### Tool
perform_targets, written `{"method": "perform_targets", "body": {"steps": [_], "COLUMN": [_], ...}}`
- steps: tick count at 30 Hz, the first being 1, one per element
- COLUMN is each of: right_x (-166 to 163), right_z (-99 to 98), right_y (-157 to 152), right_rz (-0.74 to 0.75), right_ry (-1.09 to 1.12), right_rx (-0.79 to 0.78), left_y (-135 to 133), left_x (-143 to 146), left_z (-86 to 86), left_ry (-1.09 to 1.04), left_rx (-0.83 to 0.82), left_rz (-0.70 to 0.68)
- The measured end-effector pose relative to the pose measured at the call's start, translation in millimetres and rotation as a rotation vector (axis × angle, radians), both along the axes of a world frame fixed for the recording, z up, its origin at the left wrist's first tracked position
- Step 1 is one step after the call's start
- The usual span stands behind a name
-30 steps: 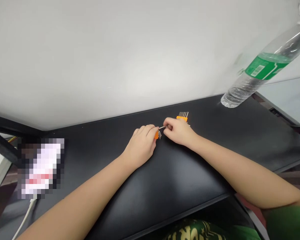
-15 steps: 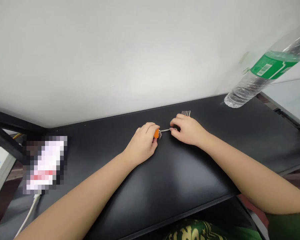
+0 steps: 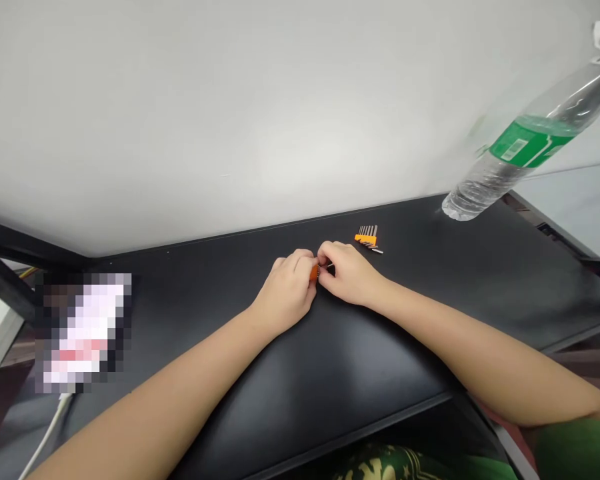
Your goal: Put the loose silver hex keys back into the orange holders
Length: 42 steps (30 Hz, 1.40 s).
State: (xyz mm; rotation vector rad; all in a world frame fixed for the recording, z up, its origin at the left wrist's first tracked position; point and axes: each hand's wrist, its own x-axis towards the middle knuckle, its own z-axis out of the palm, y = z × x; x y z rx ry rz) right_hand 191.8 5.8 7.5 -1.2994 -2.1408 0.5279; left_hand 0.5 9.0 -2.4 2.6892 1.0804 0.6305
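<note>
My left hand (image 3: 289, 293) rests on the black table (image 3: 370, 347) with its fingers closed round a small orange holder (image 3: 313, 272) of thin metal keys. My right hand (image 3: 349, 274) is right against it, fingers pinched on a thin metal key at the holder's end; the key itself is almost hidden. A second orange holder (image 3: 367, 237) with a row of metal keys lies on the table just beyond my right hand, with one loose key beside it.
A clear plastic water bottle (image 3: 520, 153) with a green label stands at the table's far right corner. A blurred-out object (image 3: 80, 333) with a white cable (image 3: 47, 437) lies at the left. A white wall runs behind the table.
My right hand had drawn a metal key out to the right half a second ago; now it has moved back left against the holder in my left hand. The second holder is uncovered.
</note>
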Motion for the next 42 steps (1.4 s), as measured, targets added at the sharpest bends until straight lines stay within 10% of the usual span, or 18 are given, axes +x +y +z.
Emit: {"method": "perform_targets", "body": {"steps": [13, 34, 42], "right_x": [50, 40, 31], "right_z": [6.3, 24.4, 19.2], "right_y": [24, -12, -9], "right_rz": [-0.187, 0.158, 0.079], "right_ry": [-0.25, -0.39, -0.174], "right_rx": [-0.012, -0.175, -0.107], "left_y": [5, 10, 8], "left_x": [-8, -13, -10], "left_z": [-4.1, 0.9, 2.8], "left_ry": [0.027, -0.001, -0.05], "left_rx": [0.018, -0.175, -0.092], "left_rz": [0.092, 0.149, 0.129]}}
